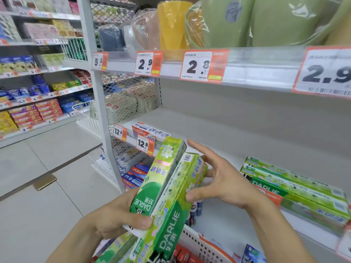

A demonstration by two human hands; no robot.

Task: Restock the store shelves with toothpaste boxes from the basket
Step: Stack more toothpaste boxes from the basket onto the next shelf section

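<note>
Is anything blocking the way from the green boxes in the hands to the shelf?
Nothing visible blocks it. The green Darlie toothpaste boxes face bare white shelf, between the white Colgate box and the stacked green boxes.

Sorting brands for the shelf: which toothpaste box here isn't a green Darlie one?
The white-and-red Colgate box, lying alone at the shelf's left end behind the 12.8 price tags.
</note>
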